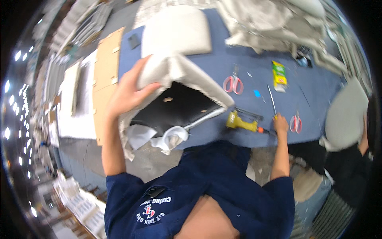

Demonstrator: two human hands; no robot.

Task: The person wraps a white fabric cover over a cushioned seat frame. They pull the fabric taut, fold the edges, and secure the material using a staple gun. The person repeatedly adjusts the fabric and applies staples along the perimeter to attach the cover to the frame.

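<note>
Covered cushion (179,101) only in part, by judgement.
Gripped it tilted, by upper-left edge, in left hand (129,91), over near side of table (256,59). Grasped screwdriver (272,101) in right hand (281,124), just beside staple gun (240,122). Saw fabric (205,83) folded over far-right edge, loose at near-left; judged securing there left to do. Could not tell how fastened.

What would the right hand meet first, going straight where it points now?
Beyond the yellow-handled tool it touches, the right hand would probably meet the green and yellow packet, though depth is unclear.
</note>
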